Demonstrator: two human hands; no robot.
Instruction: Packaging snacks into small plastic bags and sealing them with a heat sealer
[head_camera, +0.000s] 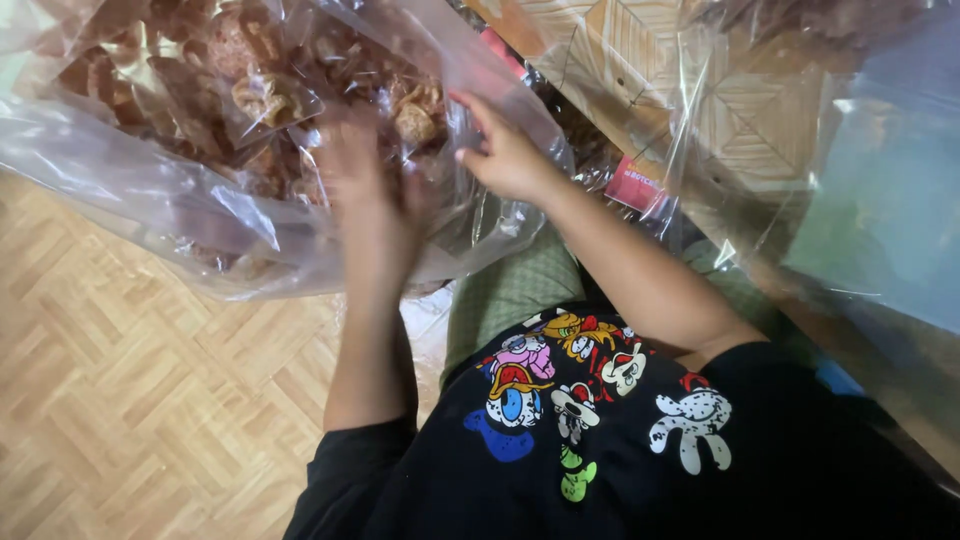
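One large clear plastic bag (150, 190) lies on the parquet floor (120, 400), filled with brown fried snack pieces (260, 95) — too many to count. Two hands work at its mouth: left hand (355, 165) is pushed inside among the pieces, blurred, grip cannot be told; right hand (505, 150) pinches the bag's rim. More clear plastic sheeting (760, 130) crowds the right side — open floor remains left.

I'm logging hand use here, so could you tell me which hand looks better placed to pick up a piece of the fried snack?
Probably the left hand: it is inside the clear plastic bag among the snack pieces. The right hand grips the bag's rim outside.
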